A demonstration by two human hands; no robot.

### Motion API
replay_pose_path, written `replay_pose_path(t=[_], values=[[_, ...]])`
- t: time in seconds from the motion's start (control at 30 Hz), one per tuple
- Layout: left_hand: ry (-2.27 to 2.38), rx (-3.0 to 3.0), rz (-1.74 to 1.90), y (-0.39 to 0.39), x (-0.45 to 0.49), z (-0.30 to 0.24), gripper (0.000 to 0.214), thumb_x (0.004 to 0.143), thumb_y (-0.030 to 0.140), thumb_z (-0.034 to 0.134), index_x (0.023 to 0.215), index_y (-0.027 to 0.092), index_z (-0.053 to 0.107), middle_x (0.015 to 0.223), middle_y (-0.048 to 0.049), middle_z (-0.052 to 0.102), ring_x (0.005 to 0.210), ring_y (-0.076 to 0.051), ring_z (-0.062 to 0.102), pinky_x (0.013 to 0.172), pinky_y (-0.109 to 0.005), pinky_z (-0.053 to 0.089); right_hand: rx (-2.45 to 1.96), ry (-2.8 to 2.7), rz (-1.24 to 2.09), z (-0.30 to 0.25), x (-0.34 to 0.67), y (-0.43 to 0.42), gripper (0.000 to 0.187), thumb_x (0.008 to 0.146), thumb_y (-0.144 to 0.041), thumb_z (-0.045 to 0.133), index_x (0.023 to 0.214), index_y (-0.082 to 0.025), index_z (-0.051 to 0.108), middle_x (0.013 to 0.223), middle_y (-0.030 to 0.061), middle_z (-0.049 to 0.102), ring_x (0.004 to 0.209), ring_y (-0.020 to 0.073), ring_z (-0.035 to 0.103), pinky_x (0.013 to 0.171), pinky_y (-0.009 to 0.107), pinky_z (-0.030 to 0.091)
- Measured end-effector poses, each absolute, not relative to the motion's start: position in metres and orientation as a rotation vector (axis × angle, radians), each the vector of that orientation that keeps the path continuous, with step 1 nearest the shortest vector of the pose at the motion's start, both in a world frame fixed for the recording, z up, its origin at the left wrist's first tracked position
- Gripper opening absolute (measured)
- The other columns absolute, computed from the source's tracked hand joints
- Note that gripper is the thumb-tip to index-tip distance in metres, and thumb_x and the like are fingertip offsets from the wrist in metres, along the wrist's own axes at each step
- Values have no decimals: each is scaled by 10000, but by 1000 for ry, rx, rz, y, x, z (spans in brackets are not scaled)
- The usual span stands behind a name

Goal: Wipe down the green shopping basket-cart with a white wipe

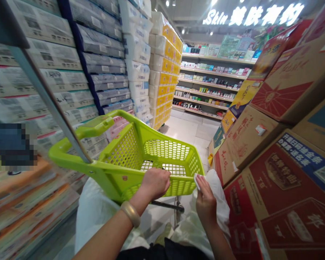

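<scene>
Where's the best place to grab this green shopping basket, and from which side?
Take the looped handle on the green basket, reaching from the left: it is a thick rounded bar jutting clear of the mesh body. The left hand clasps the near rim; the right hand holds a white cloth.

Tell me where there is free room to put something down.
Free: the bottom of the green basket, between its mesh walls, and the tiled floor ahead, between the yellow packs and the cardboard boxes. Crowded: the left hand grips the near rim, the right hand holds a white cloth beside it.
</scene>
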State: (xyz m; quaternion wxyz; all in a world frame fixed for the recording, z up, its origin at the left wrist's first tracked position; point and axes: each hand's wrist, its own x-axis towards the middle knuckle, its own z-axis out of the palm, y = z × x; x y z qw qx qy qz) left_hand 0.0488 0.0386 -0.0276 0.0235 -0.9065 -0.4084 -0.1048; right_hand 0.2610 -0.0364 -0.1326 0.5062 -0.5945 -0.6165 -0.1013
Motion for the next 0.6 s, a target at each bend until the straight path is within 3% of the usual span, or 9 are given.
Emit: replay_pose_path(t=[0.17,0.37,0.6], values=[[-1258,-2809,-312,40,49,-27,208,875,242,461,804,183,647,765,-89,712,752,-236,668,683,-338,443,-1453,-1437,-246,-129,244,-32,472,886,-58,384,1268,-189,629,1259,107,664,1261,245,565,1071,510,453],[-1257,-2803,-304,39,48,-27,203,875,256,465,810,182,642,762,-87,716,761,-241,676,688,-342,443,-1274,-1730,-181,-113,189,-21,519,898,-41,381,1339,-241,567,1322,60,627,1297,213,533,1096,466,439],[-1258,-2796,-314,39,49,-28,190,864,241,466,812,193,643,764,-73,717,752,-243,674,682,-349,451,-1445,-1470,-221,-132,264,-34,450,896,-77,389,1259,-182,633,1256,103,666,1246,240,577,1057,490,470]])
